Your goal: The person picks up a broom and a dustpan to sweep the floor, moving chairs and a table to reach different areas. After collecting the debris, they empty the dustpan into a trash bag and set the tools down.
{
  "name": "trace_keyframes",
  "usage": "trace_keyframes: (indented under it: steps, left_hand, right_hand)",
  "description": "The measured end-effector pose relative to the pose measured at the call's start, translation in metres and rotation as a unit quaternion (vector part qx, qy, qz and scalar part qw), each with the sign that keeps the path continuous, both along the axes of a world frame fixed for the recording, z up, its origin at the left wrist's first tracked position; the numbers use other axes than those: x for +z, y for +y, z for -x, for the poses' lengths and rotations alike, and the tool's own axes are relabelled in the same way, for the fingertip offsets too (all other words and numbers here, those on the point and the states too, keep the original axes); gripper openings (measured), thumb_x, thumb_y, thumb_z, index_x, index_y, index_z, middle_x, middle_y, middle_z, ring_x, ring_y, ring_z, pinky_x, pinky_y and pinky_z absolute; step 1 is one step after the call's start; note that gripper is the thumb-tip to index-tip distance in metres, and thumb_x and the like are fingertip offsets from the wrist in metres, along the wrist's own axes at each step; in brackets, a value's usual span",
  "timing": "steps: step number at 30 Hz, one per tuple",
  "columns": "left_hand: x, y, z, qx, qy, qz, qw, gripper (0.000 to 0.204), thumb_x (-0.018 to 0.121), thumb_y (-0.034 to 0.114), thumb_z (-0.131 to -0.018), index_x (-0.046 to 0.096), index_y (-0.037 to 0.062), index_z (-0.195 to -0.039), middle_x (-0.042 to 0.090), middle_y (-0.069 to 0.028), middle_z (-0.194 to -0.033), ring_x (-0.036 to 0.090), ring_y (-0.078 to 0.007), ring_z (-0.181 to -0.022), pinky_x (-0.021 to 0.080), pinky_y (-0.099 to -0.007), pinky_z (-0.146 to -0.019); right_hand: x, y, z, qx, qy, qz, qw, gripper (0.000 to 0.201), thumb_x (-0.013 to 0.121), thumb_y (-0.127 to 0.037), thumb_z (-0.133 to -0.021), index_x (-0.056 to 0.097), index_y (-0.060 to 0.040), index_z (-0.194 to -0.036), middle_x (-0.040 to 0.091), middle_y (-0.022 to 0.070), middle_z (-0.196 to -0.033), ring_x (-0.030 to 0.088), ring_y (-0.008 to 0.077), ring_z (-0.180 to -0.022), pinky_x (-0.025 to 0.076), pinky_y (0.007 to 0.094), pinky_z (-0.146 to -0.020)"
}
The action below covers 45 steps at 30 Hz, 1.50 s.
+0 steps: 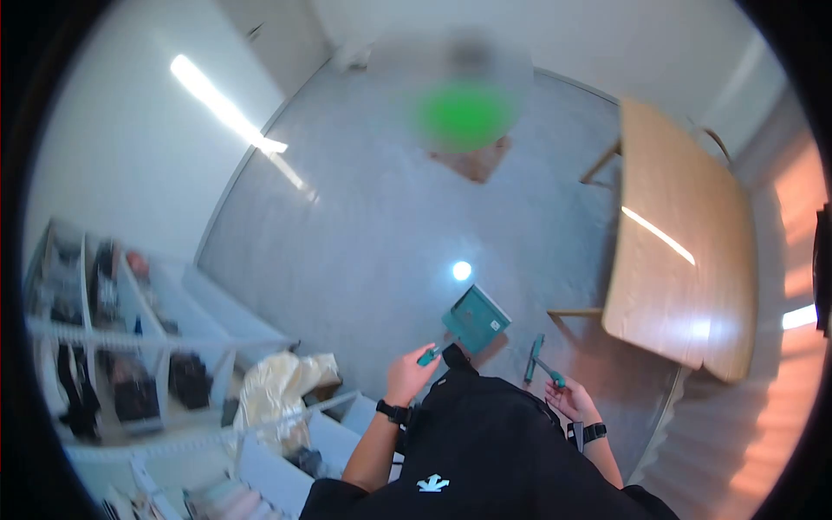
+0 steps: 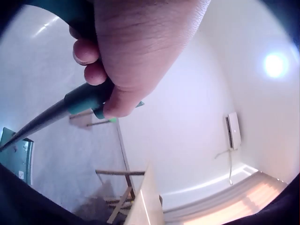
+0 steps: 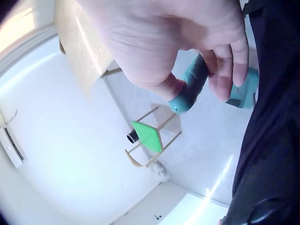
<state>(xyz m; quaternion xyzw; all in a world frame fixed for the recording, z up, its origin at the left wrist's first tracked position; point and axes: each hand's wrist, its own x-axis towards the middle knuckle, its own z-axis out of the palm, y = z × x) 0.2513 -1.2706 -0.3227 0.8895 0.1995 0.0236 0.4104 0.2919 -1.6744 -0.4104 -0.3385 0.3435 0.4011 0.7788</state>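
Observation:
A long-handled teal dustpan (image 1: 475,317) is low over the grey floor in front of the person, in the head view. My left hand (image 1: 410,375) grips the upper end of its handle; in the left wrist view, thumb and fingers wrap round the teal grip (image 2: 86,98), and a dark pole runs down from it. To the right, a broom (image 1: 534,357) with a narrow teal head stands beside the dustpan. Its handle end is held by my right hand (image 1: 572,400). The right wrist view shows the thumb against the teal broom handle (image 3: 190,89), fingers curled on its other side.
A wooden table (image 1: 676,251) stands at the right, one leg near the broom. White shelves (image 1: 217,325) with stored things line the left, a cream cloth (image 1: 286,386) draped over them. A chair with a green seat (image 3: 147,136) stands farther off near the wall.

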Motion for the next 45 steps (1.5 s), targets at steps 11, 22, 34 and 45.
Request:
trace_keyframes:
  steps: [11, 22, 34, 45]
  left_hand:
    - [0.013, 0.196, -0.016, 0.293, -0.019, -0.019, 0.956, 0.033, 0.074, 0.029, -0.077, 0.071, 0.0116, -0.105, 0.069, -0.0145, -0.080, 0.068, -0.0322, -0.072, 0.052, -0.0355, -0.063]
    - [0.028, 0.336, -0.080, 0.461, 0.021, -0.034, 0.887, 0.035, 0.076, 0.026, -0.077, 0.071, 0.0078, -0.106, 0.069, -0.0179, -0.082, 0.069, -0.0283, -0.074, 0.052, -0.0335, -0.067]
    - [0.030, 0.478, -0.195, 0.666, -0.033, 0.041, 0.744, 0.030, 0.062, 0.024, -0.092, 0.070, -0.0012, -0.105, 0.061, 0.0006, -0.070, 0.049, -0.0068, -0.054, 0.042, -0.0233, -0.052]
    - [-0.011, 0.628, -0.262, 0.729, -0.120, 0.131, 0.661, 0.024, 0.061, 0.020, -0.093, 0.070, 0.0013, -0.104, 0.054, 0.0034, -0.062, 0.044, -0.0041, -0.046, 0.036, -0.0206, -0.042]
  right_hand:
    - [0.082, 0.235, -0.200, 0.181, -0.044, -0.022, 0.982, 0.047, 0.064, -0.013, -0.084, 0.049, -0.0081, -0.129, 0.062, 0.0105, -0.112, 0.062, 0.0196, -0.094, 0.053, 0.0351, -0.085]
    - [0.059, 0.432, -0.381, 0.278, -0.101, -0.019, 0.955, 0.047, 0.066, -0.016, -0.085, 0.051, -0.0098, -0.129, 0.064, 0.0062, -0.113, 0.063, 0.0147, -0.094, 0.054, 0.0336, -0.082]
    - [0.035, 0.658, -0.595, 0.372, -0.063, -0.059, 0.924, 0.035, 0.065, -0.016, -0.087, 0.056, -0.0084, -0.120, 0.064, 0.0082, -0.112, 0.063, 0.0152, -0.090, 0.054, 0.0318, -0.079]
    - [0.043, 0.860, -0.692, 0.423, -0.093, -0.048, 0.900, 0.035, 0.061, -0.018, -0.089, 0.056, -0.0057, -0.121, 0.064, 0.0067, -0.112, 0.063, 0.0128, -0.088, 0.053, 0.0296, -0.077]
